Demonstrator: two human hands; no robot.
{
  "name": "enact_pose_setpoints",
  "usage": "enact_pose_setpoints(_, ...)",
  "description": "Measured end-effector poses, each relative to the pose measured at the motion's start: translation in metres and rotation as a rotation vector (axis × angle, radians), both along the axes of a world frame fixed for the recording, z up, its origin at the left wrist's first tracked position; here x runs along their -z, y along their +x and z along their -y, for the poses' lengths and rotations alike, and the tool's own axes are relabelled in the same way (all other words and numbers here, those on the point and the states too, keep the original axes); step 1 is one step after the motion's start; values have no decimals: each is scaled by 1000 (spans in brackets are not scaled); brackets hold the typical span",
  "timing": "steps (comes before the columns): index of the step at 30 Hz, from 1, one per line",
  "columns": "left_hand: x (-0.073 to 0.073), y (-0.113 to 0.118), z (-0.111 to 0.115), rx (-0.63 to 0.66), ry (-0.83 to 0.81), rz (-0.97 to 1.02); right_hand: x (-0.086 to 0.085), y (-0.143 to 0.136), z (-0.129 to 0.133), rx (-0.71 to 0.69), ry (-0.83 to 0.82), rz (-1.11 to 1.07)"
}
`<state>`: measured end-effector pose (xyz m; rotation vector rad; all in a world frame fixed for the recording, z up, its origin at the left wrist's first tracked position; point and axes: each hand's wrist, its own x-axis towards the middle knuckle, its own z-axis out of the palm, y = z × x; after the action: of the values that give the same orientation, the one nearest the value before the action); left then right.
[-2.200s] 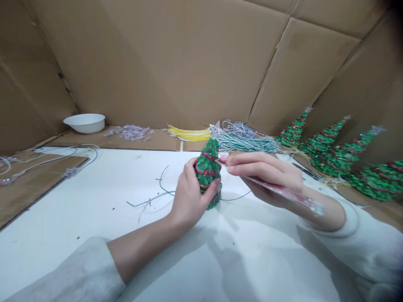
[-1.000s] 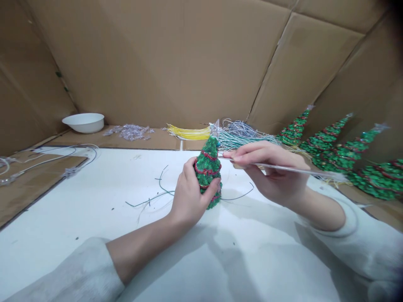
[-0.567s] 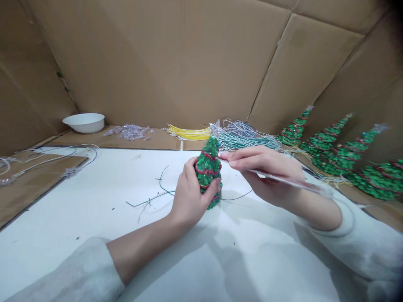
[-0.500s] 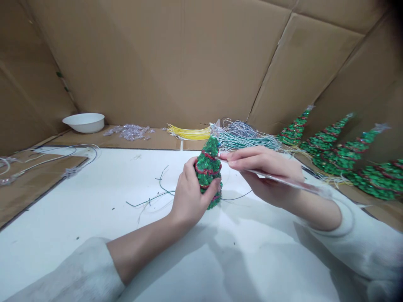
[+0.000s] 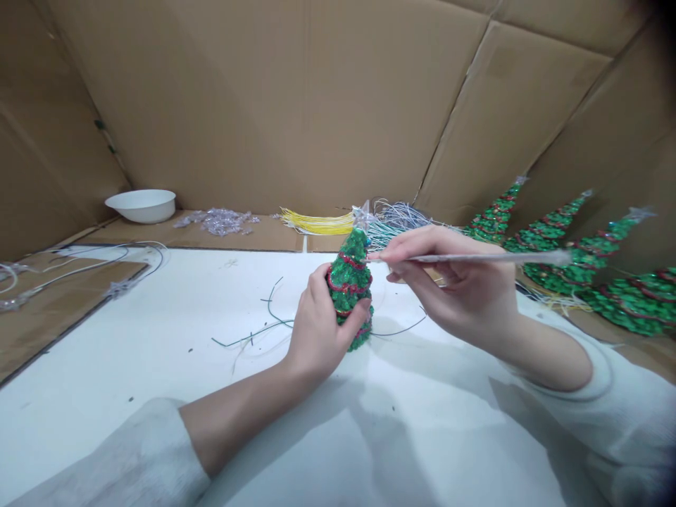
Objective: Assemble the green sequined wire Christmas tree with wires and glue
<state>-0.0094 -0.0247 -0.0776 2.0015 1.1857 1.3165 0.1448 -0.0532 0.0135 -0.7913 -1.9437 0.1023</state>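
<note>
A small green sequinned Christmas tree [image 5: 349, 282] with red garland and a clear star on top stands upright on the white table. My left hand [image 5: 322, 317] is wrapped round its left side, thumb across the front. In my right hand [image 5: 457, 282] is a thin, pale stick-like tool [image 5: 491, 258], pinched near its left end. Its tip points at the upper right side of the tree, touching or very close to it. Thin dark green wires [image 5: 269, 324] lie on the table left of the tree, and another curves out to the right.
Along the back are a white bowl [image 5: 145, 205], clear beads or stars [image 5: 224, 222], yellow wires [image 5: 317, 222] and green-and-white wires [image 5: 391, 229]. Several finished-looking trees [image 5: 596, 246] stand or lean at the right. Cardboard walls [image 5: 264, 105] enclose the table. White cords [image 5: 89, 264] lie at the left.
My right hand has risen slightly and turned, bringing the tool from a downward slant to nearly level. My left hand and the tree have stayed in place.
</note>
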Motion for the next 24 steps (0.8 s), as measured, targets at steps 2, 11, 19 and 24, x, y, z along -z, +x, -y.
enact_pose_setpoints(2, 0, 0, 0, 1, -4, -2, -2, -2, 0, -1, -60, -49)
enact_pose_setpoints(11, 1, -2, 0, 6, 8, 2, -14, -6, -6, 32, -291, -230)
enact_pose_setpoints(19, 2, -1, 0, -2, 4, -5, -3, 8, -19, -34, -474, -393)
enact_pose_setpoints(24, 1, -1, 0, -9, 7, -7, -1, 8, -15, -6, -461, -413)
